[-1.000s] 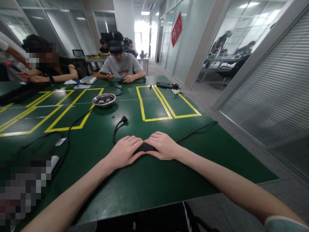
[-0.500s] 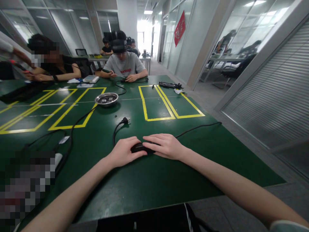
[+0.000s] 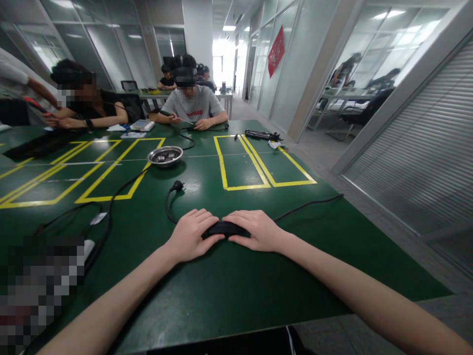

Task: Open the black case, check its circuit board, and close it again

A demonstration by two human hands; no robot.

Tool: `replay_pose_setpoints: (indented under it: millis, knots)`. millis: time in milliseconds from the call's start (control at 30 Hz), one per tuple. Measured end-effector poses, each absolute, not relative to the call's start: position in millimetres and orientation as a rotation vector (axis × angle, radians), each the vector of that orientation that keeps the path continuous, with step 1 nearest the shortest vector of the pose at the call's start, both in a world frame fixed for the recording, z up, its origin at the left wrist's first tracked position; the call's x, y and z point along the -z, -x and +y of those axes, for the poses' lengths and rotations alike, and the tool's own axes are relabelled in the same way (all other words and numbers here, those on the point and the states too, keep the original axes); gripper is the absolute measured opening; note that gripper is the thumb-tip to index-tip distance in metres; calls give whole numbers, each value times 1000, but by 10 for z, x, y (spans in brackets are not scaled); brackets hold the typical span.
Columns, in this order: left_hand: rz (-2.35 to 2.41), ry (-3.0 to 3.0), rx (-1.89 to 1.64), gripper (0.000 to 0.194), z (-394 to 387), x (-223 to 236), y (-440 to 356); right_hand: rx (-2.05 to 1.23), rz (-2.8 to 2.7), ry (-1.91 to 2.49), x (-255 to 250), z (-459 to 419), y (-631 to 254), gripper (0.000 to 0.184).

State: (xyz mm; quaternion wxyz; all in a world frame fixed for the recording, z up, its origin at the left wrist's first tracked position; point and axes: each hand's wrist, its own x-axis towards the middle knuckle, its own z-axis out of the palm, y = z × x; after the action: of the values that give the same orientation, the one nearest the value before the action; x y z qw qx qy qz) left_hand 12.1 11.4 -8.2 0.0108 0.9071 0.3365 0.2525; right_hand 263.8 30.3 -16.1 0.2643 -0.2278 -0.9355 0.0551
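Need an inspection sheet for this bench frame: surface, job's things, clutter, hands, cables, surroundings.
Surface: green table with yellow tape outlines.
Job's things: black device lying flat on the table between both hands.
Clutter: metal bowl holding small parts; black tool at the far edge.
Hands: left hand and right hand rest on the device's ends.
Cables: cord with loose plug; another cable trailing right.
Surroundings: seated people opposite; glass partitions.

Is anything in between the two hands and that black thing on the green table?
No. The left hand and right hand both rest right on the black device, one at each end. Nothing visible lies between them and it on the green table.
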Motion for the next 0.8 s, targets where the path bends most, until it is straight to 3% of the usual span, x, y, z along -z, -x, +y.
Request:
replay_pose_setpoints:
  millis: [167, 267, 433, 500, 667, 800]
  knots:
    - [1126, -2715, -723, 35, 99, 97, -128, -168, -2526, 663, 188, 306, -2654, 32]
    - [1151, -2613, -624, 30, 98, 95, -136, -222, -2552, 710, 175, 306, -2665, 33]
    - [1155, -2504, -578, 31, 92, 94, -143, -84, -2752, 618, 149, 264, -2653, 60]
    - [1139, -2534, -624, 34, 96, 110, -129, -20, -2770, 654, 165, 285, -2668, 61]
    - [1104, -2675, -800, 58, 137, 176, -39, -48, -2511, 1068, 240, 606, -2931, 59]
    - [1070, -2682, -623, 43, 169, 217, 17, -83, -2002, 1429, 236, 985, -3369, 56]
